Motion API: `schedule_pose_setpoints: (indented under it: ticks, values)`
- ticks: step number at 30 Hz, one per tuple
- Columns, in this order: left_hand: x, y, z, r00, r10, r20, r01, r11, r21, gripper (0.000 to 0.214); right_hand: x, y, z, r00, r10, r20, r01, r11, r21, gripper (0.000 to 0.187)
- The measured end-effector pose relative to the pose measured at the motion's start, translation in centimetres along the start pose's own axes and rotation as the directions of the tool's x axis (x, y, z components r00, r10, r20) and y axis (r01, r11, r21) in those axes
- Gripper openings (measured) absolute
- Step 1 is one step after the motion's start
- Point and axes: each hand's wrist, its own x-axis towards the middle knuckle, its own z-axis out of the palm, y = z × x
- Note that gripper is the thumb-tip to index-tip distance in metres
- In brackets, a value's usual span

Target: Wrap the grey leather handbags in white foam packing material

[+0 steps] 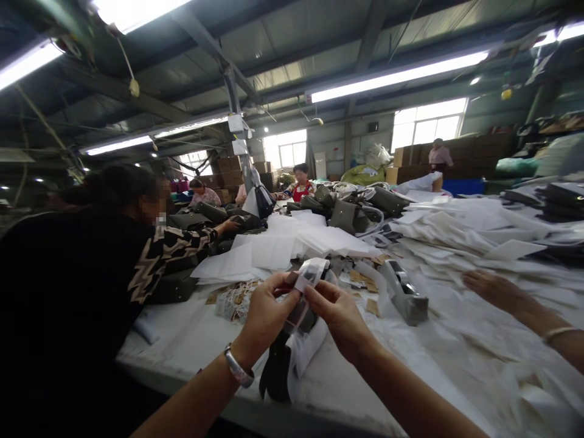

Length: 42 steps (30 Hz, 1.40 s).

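My left hand (pixel 269 313) and my right hand (pixel 340 313) are both closed, meeting in front of me over the table. Between their fingertips they pinch a thin white wrapping strip (pixel 311 272), partly see-through, with something dark beneath it. Below the hands, a dark strap-like piece (pixel 276 368) with white sheeting (pixel 303 353) along it rests on the table near its front edge. My fingers hide how the strip and the dark piece join.
A grey tape dispenser (pixel 408 298) stands right of my hands. Stacked white sheets (pixel 296 234) and dark bags (pixel 344 216) lie beyond. A co-worker in black (pixel 73 274) reaches in from the left; another person's hand (pixel 490 289) touches sheets at right. Tangled string tags (pixel 239 298) lie nearby.
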Motion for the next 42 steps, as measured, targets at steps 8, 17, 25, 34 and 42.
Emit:
schedule_pose_setpoints:
  ticks: [8,17,25,34,42]
  values:
    - [-0.8,0.4,-0.2,0.991,0.127,-0.052,-0.109,0.958,0.264,0.026,0.8,1.3,1.4,0.984,-0.08,-0.158,0.079,0.997,-0.017,0.04]
    - [-0.4,0.9,-0.6,0.979,0.19,-0.077,-0.124,0.851,0.51,0.023,0.6,1.7,1.9,0.974,-0.135,-0.182,0.127,0.99,-0.056,0.041]
    - [-1.8,0.8,0.4,0.863,0.505,0.025,-0.224,0.337,0.915,0.028,-0.1,0.9,2.1,0.983,-0.13,-0.126,0.123,0.991,-0.061,0.029]
    - [-2.8,-0.1,3.0,0.879,0.476,0.038,-0.15,0.2,0.968,0.045,0.3,1.7,1.9,0.968,-0.191,-0.164,0.176,0.979,-0.104,0.03]
    - [-3.2,-0.1,2.0,0.901,0.433,0.038,-0.276,0.502,0.82,0.051,-0.2,1.2,1.3,0.974,-0.169,-0.153,0.148,0.98,-0.136,0.031]
